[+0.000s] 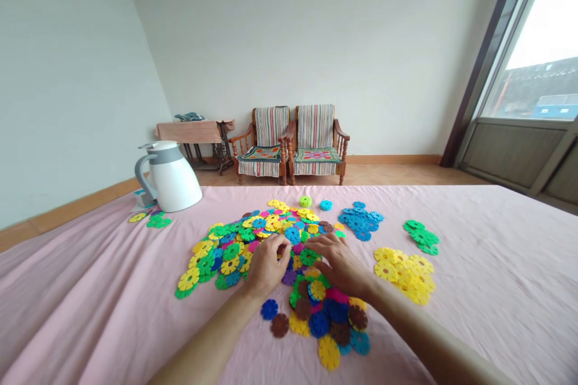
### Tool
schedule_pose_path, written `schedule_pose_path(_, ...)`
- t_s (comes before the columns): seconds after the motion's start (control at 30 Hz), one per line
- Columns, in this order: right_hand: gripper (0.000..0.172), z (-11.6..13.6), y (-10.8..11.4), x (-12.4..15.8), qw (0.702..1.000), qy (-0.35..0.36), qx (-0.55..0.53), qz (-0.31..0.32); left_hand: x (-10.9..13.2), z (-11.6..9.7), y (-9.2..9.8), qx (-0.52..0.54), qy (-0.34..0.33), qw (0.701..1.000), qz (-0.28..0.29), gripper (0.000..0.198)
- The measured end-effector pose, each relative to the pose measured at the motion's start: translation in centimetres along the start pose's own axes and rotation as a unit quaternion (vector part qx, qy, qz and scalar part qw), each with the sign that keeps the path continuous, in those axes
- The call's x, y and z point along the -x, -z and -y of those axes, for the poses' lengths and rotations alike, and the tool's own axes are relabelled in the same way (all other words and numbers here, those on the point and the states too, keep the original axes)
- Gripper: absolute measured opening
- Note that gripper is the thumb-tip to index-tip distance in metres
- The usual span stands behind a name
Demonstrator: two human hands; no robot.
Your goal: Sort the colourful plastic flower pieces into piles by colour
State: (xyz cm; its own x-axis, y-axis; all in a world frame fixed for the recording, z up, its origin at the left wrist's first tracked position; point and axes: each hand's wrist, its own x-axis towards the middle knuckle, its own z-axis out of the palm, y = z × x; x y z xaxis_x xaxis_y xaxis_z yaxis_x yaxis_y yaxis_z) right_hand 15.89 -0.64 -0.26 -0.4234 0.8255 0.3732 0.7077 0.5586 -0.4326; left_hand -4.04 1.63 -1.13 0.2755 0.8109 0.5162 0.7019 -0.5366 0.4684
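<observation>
A mixed heap of plastic snowflake discs (230, 251) in yellow, green, blue, pink, purple and brown spreads over the pink tablecloth. My left hand (268, 263) is at the middle of the heap with its fingers curled in towards the thumb. Something dark shows by its fingertips, but I cannot make out what it is. My right hand (341, 261) reaches over the right part of the heap, palm down and fingers apart, with nothing visible in it. A blue disc (292, 235) lies just beyond the gap between the hands. Nearer to me, more mixed discs (320, 323) lie below the right hand.
Sorted by colour on the right are blue discs (361, 221), green discs (422, 236) and yellow discs (404, 275). Lime discs (305, 201) and a light-blue disc (326, 205) lie behind the heap. A white jug (174, 177) stands at the left. Two chairs (316, 132) are beyond the table.
</observation>
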Motion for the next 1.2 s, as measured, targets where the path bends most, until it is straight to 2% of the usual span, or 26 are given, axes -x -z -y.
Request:
schedule_pose_path(0.07,0.038,0.9,0.2,-0.1,0.999,0.006,0.034,0.039,0.0,0.0,0.0,-0.002,0.001,1.000,0.000,0.016)
schedule_pose_path(0.13,0.034,1.5,0.4,-0.1,0.997,-0.008,0.061,0.053,-0.1,0.0,0.0,-0.005,0.003,1.000,0.001,0.016)
schedule_pose_path(0.27,0.018,2.6,0.6,0.2,0.991,0.012,0.119,0.056,-0.1,0.0,0.0,-0.006,-0.002,1.000,0.004,0.017)
schedule_pose_path(0.4,0.017,3.2,0.3,0.5,0.981,0.032,0.184,0.059,-0.1,0.0,0.0,-0.006,-0.006,1.000,0.010,0.017)
schedule_pose_path(0.53,0.014,3.4,0.0,0.6,0.989,0.012,0.145,0.037,-0.1,0.2,0.0,0.002,0.000,1.000,0.007,0.015)
schedule_pose_path(0.7,0.025,3.2,0.1,0.7,0.995,-0.011,0.094,0.034,-0.3,0.4,-0.1,0.000,0.007,1.000,0.014,0.015)
schedule_pose_path(0.8,0.027,3.2,-0.3,0.7,0.999,-0.009,0.039,-0.014,-0.3,0.4,0.0,-0.005,0.007,1.000,0.021,0.016)
schedule_pose_path(0.87,0.023,3.1,-0.8,0.6,0.997,-0.022,-0.048,-0.056,-0.3,0.3,0.0,-0.006,0.007,1.000,0.024,0.017)
schedule_pose_path(0.97,0.018,2.0,-0.9,0.0,0.970,-0.086,-0.191,-0.124,-0.3,0.3,0.1,-0.004,0.007,1.000,0.022,0.018)
schedule_pose_path(1.03,0.018,0.2,-0.1,-0.3,0.952,-0.138,-0.218,-0.167,-0.3,0.3,0.1,-0.002,0.003,1.000,0.018,0.018)
schedule_pose_path(1.13,0.030,-3.9,2.3,0.2,0.926,-0.228,-0.177,-0.244,-0.4,0.4,0.0,-0.001,0.000,1.000,0.015,0.018)
schedule_pose_path(1.2,0.036,-7.0,4.3,1.3,0.892,-0.309,-0.127,-0.304,-0.5,0.5,-0.1,-0.002,0.000,1.000,0.015,0.018)
